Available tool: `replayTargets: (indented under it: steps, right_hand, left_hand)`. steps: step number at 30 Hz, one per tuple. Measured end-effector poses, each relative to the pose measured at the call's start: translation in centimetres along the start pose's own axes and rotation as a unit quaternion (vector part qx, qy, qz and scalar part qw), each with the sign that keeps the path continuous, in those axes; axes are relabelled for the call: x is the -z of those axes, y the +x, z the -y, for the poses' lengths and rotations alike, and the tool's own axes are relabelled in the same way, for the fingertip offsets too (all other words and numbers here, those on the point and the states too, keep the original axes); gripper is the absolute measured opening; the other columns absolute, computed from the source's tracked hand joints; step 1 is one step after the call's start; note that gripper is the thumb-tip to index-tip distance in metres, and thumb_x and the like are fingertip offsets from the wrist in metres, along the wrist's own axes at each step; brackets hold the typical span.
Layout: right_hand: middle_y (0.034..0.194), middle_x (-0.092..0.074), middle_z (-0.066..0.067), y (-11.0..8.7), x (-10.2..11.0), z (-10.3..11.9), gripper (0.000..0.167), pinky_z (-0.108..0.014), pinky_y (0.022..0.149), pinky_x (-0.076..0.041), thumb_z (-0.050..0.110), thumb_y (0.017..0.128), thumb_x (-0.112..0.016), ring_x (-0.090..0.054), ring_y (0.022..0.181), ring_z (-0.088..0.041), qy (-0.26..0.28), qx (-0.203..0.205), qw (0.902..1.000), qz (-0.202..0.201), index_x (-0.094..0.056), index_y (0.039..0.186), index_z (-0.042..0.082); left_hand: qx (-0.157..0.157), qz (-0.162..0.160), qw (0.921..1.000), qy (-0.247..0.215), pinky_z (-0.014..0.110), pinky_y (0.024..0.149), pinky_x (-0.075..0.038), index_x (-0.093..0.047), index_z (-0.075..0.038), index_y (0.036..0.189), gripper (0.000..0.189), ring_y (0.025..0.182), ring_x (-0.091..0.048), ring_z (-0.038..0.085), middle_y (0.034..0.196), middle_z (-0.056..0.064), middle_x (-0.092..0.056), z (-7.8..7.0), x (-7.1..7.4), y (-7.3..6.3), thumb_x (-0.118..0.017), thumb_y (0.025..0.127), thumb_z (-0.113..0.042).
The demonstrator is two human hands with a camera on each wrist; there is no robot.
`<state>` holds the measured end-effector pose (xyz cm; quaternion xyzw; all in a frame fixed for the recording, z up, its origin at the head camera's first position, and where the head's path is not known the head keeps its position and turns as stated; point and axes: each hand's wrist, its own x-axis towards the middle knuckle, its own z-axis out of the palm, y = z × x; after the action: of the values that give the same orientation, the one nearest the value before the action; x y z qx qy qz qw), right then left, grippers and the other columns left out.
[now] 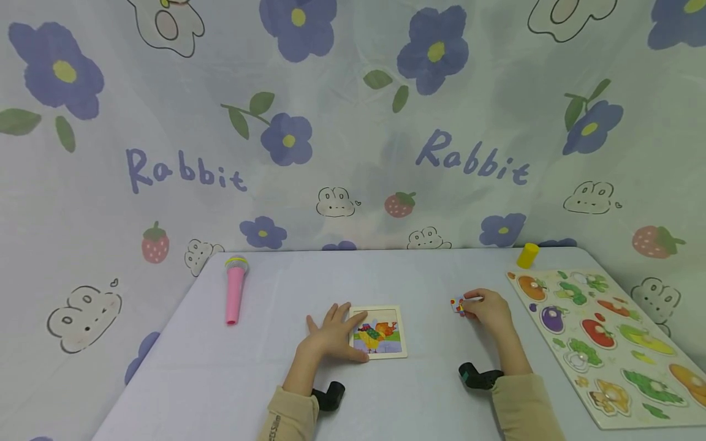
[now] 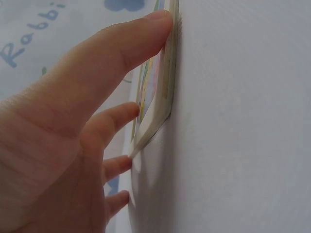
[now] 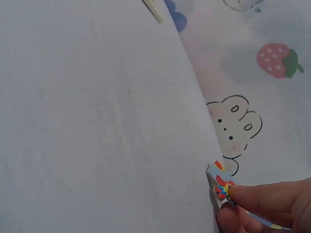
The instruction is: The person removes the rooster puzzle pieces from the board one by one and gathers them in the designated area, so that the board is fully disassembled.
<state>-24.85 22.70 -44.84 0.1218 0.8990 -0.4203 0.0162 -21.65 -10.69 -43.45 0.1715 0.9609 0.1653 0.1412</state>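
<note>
Piece (image 1: 457,305), small, flat, printed blue, red and yellow: your right hand (image 1: 489,310) pinches it right of the square, pale-framed picture puzzle (image 1: 383,343), where your left hand (image 1: 331,337) rests spread, clasping nothing. Expect the piece to be light and stiff; hold it by its edges. Besides these, count one pink-handled microphone (image 1: 234,297) left, one yellow cylinder (image 1: 527,256) far right, one cream vegetable board (image 1: 681,418) right.

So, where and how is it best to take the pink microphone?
Probably by the middle of its handle, left hand coming from above, fingers closing across it: the microphone seems to lie lengthwise, its slim handle toward the person, wider head away.
</note>
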Motion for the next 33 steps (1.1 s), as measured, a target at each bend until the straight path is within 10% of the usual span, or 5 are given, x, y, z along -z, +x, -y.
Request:
replayTargets:
  steps: [18,33]
  right_hand:
    - [0.078,-0.063,-0.011,-0.4,0.1,0.5,0.028,-0.026,0.056,-0.040,0.018,0.086,-0.062,-0.056,0.063,-0.016,-0.020,0.034,0.9973,-0.061,-0.062,0.105,-0.002]
    - [0.092,-0.066,-0.012,-0.3,-1.7,2.1,0.032,-0.023,0.056,-0.048,0.012,0.084,-0.065,-0.066,0.071,-0.014,0.133,0.103,0.9858,-0.004,-0.061,0.111,-0.004]
  left_hand:
    - [0.000,0.002,1.0000,-0.005,0.077,0.093,-0.001,-0.040,-0.024,0.140,0.084,0.139,-0.013,0.037,0.150,0.011,-0.022,0.0,0.0,0.1,-0.076,0.068,-0.049]
    - [0.005,0.004,0.9999,-0.011,0.076,0.094,0.001,-0.041,-0.024,0.140,0.084,0.139,-0.012,0.037,0.150,0.011,-0.022,0.0,0.0,0.0,-0.076,0.068,-0.048]
